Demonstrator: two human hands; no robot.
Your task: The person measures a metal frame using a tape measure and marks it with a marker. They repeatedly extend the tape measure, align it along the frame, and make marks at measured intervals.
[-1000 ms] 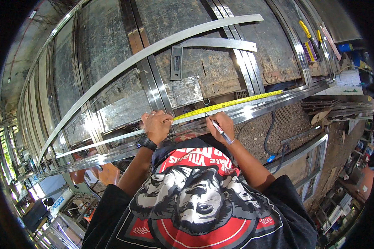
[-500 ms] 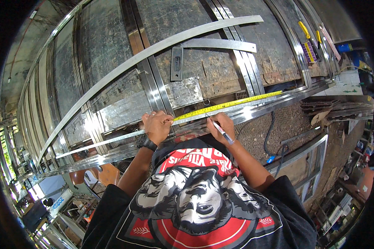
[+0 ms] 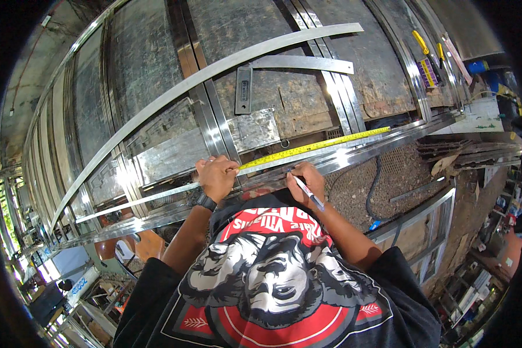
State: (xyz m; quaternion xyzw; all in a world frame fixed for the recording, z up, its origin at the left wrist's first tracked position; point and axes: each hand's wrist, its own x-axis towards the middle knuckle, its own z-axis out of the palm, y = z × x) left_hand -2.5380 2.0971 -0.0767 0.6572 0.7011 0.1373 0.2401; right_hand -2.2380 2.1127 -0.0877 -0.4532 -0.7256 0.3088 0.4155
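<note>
My left hand (image 3: 217, 178) pinches the near end of a yellow tape measure blade (image 3: 313, 149), which stretches right along a shiny metal bar (image 3: 354, 155). Left of that hand a pale, thin strip (image 3: 139, 201) continues; I cannot tell if it belongs to the tape. In my right hand (image 3: 308, 177) is a white pen (image 3: 305, 191), its tip toward the bar just below the tape and its back end pointing at my forearm.
Across the worktable (image 3: 243, 35) run several metal profiles (image 3: 197, 75). A long flat metal strip (image 3: 214, 71) and a try square (image 3: 244, 91) lie beyond my hands. Yellow-handled cutters (image 3: 421, 43) rest at the far right. Metal frames (image 3: 441, 214) stand on the ground to the right.
My right hand has drawn slightly toward me and left, and the pen tip has moved off the tape's edge. My left hand keeps its hold on the tape.
</note>
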